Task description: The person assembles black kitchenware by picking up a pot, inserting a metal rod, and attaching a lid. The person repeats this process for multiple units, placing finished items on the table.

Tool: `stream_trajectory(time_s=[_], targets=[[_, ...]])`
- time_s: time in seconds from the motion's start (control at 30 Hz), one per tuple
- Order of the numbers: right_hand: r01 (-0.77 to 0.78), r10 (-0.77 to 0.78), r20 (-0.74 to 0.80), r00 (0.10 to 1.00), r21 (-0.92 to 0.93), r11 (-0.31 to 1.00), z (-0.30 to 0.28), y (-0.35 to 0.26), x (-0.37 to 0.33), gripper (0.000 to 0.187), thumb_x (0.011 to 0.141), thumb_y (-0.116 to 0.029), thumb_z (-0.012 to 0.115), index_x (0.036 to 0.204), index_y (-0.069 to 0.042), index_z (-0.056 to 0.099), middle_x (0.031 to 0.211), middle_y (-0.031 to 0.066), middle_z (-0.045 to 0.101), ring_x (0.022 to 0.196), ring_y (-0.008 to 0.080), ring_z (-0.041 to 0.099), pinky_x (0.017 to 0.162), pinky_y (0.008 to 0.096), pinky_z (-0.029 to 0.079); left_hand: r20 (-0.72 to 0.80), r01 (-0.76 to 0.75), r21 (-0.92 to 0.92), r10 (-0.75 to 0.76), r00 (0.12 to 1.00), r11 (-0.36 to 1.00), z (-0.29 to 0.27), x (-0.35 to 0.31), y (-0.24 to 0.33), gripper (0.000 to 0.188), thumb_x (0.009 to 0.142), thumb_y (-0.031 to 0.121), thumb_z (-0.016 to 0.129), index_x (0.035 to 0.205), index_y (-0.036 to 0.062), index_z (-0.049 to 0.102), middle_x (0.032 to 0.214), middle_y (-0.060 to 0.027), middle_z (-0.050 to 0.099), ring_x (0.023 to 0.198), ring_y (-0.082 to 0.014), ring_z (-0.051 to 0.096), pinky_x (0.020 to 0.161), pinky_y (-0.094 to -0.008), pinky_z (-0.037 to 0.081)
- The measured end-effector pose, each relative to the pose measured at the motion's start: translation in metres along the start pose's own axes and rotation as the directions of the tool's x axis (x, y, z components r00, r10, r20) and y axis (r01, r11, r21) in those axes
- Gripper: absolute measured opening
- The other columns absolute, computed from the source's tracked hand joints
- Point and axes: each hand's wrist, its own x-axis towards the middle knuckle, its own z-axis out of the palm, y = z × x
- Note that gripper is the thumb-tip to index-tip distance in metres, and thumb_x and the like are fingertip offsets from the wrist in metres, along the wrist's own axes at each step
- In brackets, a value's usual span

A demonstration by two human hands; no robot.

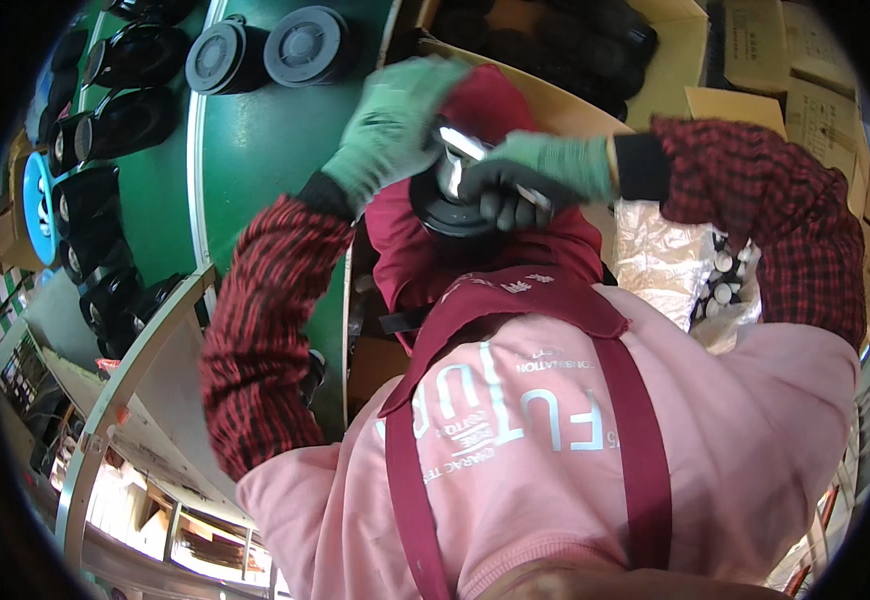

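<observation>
- Dark-coated fingers (515, 208) of a gloved right hand (545, 165) bend closed on a black round piece (443, 214), where a small bright sliver (532, 197) shows, too indistinct to name.
- The gloved left hand (390, 125) meets the far side by a bright metal part (463, 143); its fingertips are partly hidden, so how tightly they grip cannot be told.
- The piece sits between the two hands, over the worker's maroon apron (545, 308), its broad dark rim toward the body.
- By its look it should be stiff and fairly light, manageable with one hand; the smooth black face may slide under a glove, and the shiny metal looks likelier to slip or scratch than to break.
- The rim appears the surest hold, one hand steadying it from the side while the other works at the middle; pressing on the metal part alone might tip it.
- Left of the worker, a green surface (255, 150) carries two dark gray round lidded items (307, 45) and, farther left, a row of glossy black vessels (135, 125).
- Beyond the hands, an open carton (675, 55) holds more dark pieces (595, 50), with cardboard boxes (823, 120) stacked to the right.
</observation>
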Motion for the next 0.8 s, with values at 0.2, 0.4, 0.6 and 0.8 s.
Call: stream_trajectory(time_s=[0.2,0.4,0.6,0.8], targets=[[-0.014,-0.925,-0.149,0.348,-0.988,0.154,-0.058,-0.011,0.02,0.049,0.094,-0.055,0.066,0.11,-0.009,0.072,0.09,0.0132,0.074,0.084,0.028,0.073,0.075,0.0415,0.056,-0.015,0.338,-0.835,-0.633,0.774,0.434,0.01,-0.109,0.044,0.091,0.079,0.017,0.087,0.155,0.0061,0.037,0.153,-0.0208,0.038,0.139,-0.0352,0.044,0.112,-0.0449,0.043],[0.356,-0.883,0.166,0.44,-0.935,0.001,0.001,-0.081,0.1,0.066,0.091,-0.067,0.056,0.12,-0.01,0.07,0.102,0.0177,0.073,0.102,0.0355,0.07,0.092,0.0444,0.052,-0.172,0.293,-0.623,-0.493,0.853,0.725,0.029,-0.125,0.132,0.097,0.058,0.02,0.099,0.144,0.014,0.054,0.16,-0.0228,0.031,0.142,-0.0406,0.045,0.113,-0.047,0.046],[0.505,-0.861,0.265,0.435,-0.863,-0.011,0.043,-0.164,0.243,0.062,0.09,-0.061,0.06,0.129,-0.014,0.066,0.108,0.0176,0.074,0.105,0.0327,0.07,0.094,0.0462,0.051,-0.5,0.207,-0.266,-0.318,0.806,0.942,0.031,-0.174,0.191,0.075,0.064,0.023,0.093,0.132,0.0174,0.063,0.156,-0.0282,0.039,0.142,-0.0527,0.04,0.116,-0.0603,0.038],[0.371,-0.904,0.065,0.422,-0.922,0.107,-0.009,-0.182,0.323,0.074,0.093,-0.072,0.048,0.133,-0.013,0.065,0.121,0.0244,0.07,0.116,0.0424,0.066,0.098,0.0521,0.05,-0.714,0.284,-0.217,-0.35,0.606,0.934,0.005,-0.191,0.195,0.076,0.065,0.03,0.095,0.131,0.0132,0.061,0.153,-0.0267,0.042,0.139,-0.0499,0.045,0.112,-0.0561,0.043]])
